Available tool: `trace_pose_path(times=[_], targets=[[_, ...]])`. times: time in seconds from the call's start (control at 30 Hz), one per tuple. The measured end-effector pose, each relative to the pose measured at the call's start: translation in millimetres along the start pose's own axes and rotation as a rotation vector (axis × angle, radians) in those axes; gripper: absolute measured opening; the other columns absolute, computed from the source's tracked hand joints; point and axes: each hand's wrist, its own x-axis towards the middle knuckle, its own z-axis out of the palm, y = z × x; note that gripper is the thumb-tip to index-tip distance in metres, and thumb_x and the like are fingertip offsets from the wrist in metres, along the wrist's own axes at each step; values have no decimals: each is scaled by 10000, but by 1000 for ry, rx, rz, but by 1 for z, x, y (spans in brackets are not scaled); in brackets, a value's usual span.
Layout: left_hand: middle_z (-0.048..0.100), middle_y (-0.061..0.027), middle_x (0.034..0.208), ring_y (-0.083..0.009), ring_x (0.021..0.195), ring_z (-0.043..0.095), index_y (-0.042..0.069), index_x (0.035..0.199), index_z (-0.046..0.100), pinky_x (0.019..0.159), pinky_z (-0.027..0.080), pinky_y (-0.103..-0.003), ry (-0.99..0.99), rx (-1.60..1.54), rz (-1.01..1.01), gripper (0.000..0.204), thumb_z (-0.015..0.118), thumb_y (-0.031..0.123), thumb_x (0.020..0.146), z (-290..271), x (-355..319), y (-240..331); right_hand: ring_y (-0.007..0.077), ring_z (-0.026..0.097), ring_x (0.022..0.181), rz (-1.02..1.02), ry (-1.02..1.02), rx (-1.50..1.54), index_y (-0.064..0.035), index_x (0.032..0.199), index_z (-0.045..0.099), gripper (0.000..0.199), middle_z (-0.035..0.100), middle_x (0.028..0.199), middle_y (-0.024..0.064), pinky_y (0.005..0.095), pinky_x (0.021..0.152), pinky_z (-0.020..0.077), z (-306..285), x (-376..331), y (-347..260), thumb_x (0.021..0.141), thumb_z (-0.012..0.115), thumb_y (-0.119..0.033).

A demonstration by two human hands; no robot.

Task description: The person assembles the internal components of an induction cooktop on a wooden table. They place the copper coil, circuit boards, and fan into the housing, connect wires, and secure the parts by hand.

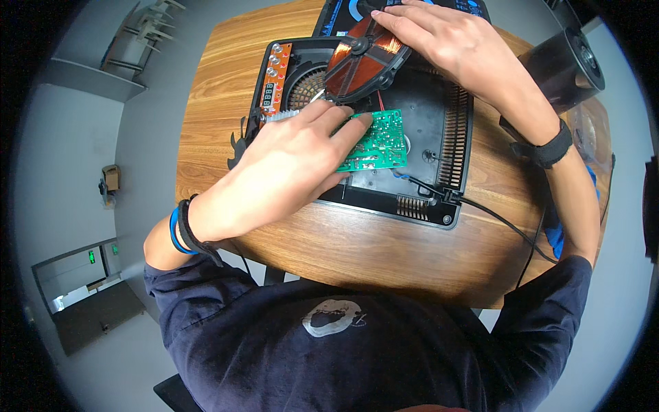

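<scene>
My left hand [292,154] is closed over the left part of a green circuit board [390,145], its thumb by the lower edge and its fingers across the top. The board is above the black plastic base [429,134] of an opened induction cooker. Farther back, my right hand [456,44] grips the upper right rim of a round copper coil [357,65], which is tilted over the base. Part of the coil's far edge is hidden by my fingers. Thin red wires run between coil and board. An orange display board [272,86] sits along the base's left side.
Behind the base lies a dark glass top panel [336,17] with blue markings. Black fan blades [237,145] show at the left. A power cord [504,221] leaves the base's right corner. On the right stand a black cylinder [556,72] and a clear container [592,130].
</scene>
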Motion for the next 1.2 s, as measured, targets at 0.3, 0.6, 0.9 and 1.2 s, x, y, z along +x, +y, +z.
trace_pose_path(times=[0.3,0.6,0.9,1.2], targets=[[670,-206,1544,-369,1408,673,-9,1606,591,1078,659,-435,29,170,83,769,832,127,889,10,3,-2,330,746,1382,137,36,-80,-132,1576,658,616,776,1476,86,430,1078,674,12,-16,-1,977,759,-34],[680,-282,1442,-402,1363,683,-82,1561,601,1062,650,-435,124,294,192,666,715,74,924,33,5,-7,317,757,1372,144,12,-151,-107,1572,664,594,794,1405,122,433,1060,677,8,-14,-16,987,754,-65],[746,-275,1324,-327,1229,711,-110,1491,689,980,615,-378,195,404,197,612,755,92,917,43,4,0,279,794,1258,134,10,-220,-132,1643,639,694,811,1304,95,394,1000,678,2,6,-27,963,778,-99],[636,-286,1467,-441,1353,645,-34,1603,577,1139,541,-513,63,92,139,678,763,112,968,20,-5,-12,265,775,1051,17,33,-100,-20,1188,748,249,787,1087,102,374,898,658,-20,37,-16,966,725,-132]])
